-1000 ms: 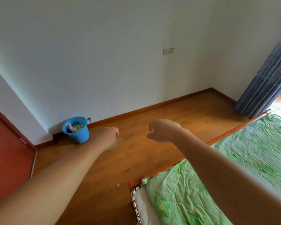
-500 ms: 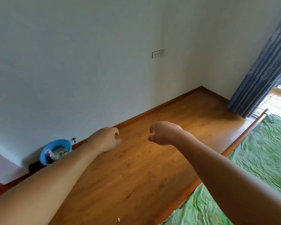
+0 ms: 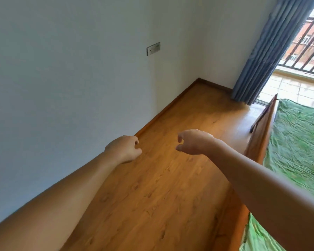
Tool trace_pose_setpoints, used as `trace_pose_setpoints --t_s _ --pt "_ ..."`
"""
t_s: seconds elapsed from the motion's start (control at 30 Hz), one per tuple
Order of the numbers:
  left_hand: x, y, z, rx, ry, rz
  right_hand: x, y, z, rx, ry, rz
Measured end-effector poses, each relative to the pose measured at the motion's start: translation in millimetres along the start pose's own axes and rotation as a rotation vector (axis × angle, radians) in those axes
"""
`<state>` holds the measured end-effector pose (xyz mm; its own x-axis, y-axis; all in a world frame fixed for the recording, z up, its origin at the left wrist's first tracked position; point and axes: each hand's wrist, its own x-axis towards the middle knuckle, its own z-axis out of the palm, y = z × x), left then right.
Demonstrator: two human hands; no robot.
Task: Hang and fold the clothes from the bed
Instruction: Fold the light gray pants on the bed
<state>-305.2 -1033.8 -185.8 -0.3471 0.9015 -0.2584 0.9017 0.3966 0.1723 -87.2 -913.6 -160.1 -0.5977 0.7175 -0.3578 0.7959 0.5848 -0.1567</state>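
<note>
I am holding my left hand (image 3: 122, 148) and right hand (image 3: 194, 141) out loosely curled around nothing, the bed (image 3: 297, 142) lying to my right with no clothes showing, likely soft, light things best pinched at the shoulders.

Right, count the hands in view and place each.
2. The left hand over the floor by the wall; right hand over the floor nearer the bed. Both empty.
</note>
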Motion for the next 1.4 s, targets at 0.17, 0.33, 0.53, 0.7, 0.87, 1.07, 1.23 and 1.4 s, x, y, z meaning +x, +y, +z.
trace_pose_setpoints --t_s 0.17,0.33,0.53,0.7,0.87,1.07,1.23,1.4 --pt "90.1 14.7 -11.6 0.019 -0.043 0.140 36.0 35.4 -12.7 0.071 0.001 0.151" --pt "182.5 88.1 -18.9 0.045 -0.087 0.335 68.1 107.6 -21.3 0.141 0.006 0.341" --pt "307.6 196.5 -35.3 0.099 -0.076 0.488 128.1 226.6 -62.8 0.173 0.052 0.438" --pt "411.0 286.7 -68.3 0.134 -0.102 0.551 183.8 316.8 -122.9 0.190 0.061 0.518" --pt "503.8 363.7 -89.4 0.134 -0.123 0.621 232.5 392.2 -163.5 0.188 0.093 0.574" --pt "636.8 451.5 -105.6 0.137 -0.128 0.723 322.9 495.7 -200.9 0.206 0.127 0.658" --pt "770.8 516.8 -125.4 0.144 -0.144 0.793 415.5 573.0 -253.9 0.223 0.139 0.739" --pt "885.3 589.5 -155.3 0.183 -0.155 0.862 487.7 651.3 -302.9 0.308 0.180 0.862"
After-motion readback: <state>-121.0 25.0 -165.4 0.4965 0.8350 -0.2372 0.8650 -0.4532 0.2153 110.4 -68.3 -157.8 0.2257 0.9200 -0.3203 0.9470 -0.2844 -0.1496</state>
